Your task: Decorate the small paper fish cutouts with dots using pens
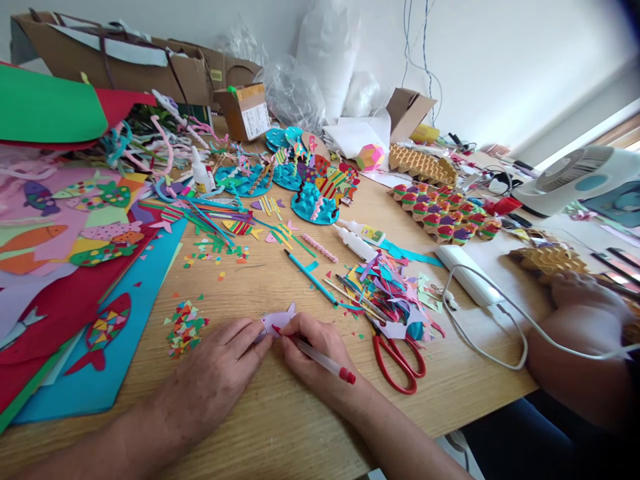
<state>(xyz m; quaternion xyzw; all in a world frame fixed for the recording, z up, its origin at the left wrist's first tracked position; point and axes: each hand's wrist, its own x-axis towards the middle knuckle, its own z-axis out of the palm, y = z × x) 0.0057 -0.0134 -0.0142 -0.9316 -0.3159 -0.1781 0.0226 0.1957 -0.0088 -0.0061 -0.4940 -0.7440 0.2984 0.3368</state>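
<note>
A small lilac paper fish [275, 322] lies at the front middle of the wooden table, with red marks on its body. My left hand [220, 363] holds the fish at its left side, fingertips close together on the paper. In my right hand [320, 357] is a red gel pen [327, 363], gripped near its tip, which meets the fish; the red end points toward me. Left of my hands is a pile of tiny coloured paper scraps [187, 328]. Red-handled scissors [399, 360] lie to the right, blades partly under cut paper strips [393, 293].
Coloured paper sheets [135, 340] with decorated paper fish fill the left. White glue bottles [356, 244], a blue pen [313, 279] and blue painted pieces [315, 203] lie beyond my hands. Right are painted egg cartons [445, 212], a power strip [470, 275], its cable and another person's arm [580, 340].
</note>
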